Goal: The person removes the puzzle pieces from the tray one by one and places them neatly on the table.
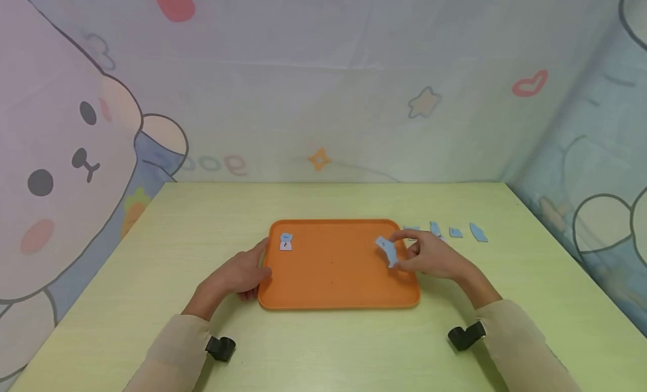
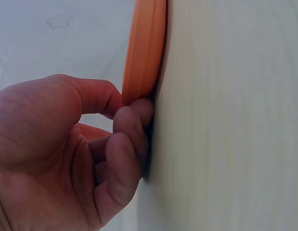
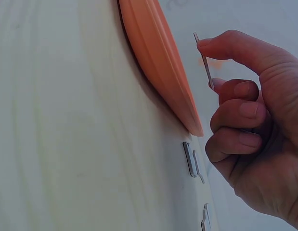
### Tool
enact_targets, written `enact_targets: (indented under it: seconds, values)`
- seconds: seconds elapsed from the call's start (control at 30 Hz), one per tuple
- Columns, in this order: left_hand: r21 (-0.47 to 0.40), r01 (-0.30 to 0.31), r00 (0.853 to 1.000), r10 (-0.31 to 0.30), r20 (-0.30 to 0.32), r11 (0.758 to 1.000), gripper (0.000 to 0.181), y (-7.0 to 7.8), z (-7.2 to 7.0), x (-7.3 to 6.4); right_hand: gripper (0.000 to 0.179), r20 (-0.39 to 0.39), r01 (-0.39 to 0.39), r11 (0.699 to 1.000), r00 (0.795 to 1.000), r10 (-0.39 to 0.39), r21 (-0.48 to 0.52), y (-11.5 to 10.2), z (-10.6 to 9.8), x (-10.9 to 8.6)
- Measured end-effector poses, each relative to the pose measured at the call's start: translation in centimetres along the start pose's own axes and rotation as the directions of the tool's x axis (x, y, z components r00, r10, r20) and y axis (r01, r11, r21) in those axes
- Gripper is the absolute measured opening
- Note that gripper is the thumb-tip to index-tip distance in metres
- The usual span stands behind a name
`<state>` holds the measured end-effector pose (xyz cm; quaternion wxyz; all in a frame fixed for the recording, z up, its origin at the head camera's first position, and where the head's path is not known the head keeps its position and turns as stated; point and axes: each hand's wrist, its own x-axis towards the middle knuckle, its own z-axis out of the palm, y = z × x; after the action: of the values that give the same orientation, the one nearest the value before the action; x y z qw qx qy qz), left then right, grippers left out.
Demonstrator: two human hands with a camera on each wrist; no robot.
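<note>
My left hand grips the left side of an orange tray. In the left wrist view its thumb is at the tray's rim and its curled fingers are at the underside. Over the tray's right part, my right hand pinches a light blue, irregular flat puzzle piece with a small dark mark. The right wrist view shows that piece edge-on between thumb and finger, raised above the rim. Near the tray's upper left corner lie a small blue piece and a white one, edges together.
Several loose blue pieces lie on the pale wooden table right of the tray, among them a squarish one and a pointed one. My right hand partly hides others. A printed cloth hangs behind the table.
</note>
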<state>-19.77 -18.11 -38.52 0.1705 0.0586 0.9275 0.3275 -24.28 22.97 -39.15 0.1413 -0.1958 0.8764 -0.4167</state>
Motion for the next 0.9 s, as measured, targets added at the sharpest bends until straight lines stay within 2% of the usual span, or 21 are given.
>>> enact_targets:
  seconds: [0.43,0.9]
  values:
    - [-0.003,-0.002,1.0,0.002,0.004,1.0,0.078,-0.1,-0.1,0.1,0.053,0.02,-0.014,0.999,1.0,0.013,0.037,0.8,-0.6,-0.2]
    - [0.001,-0.006,1.0,0.006,0.007,1.0,0.077,0.1,-0.1,0.0,0.048,0.035,-0.056,0.997,0.998,0.054,0.046,1.2,-0.8,-0.5]
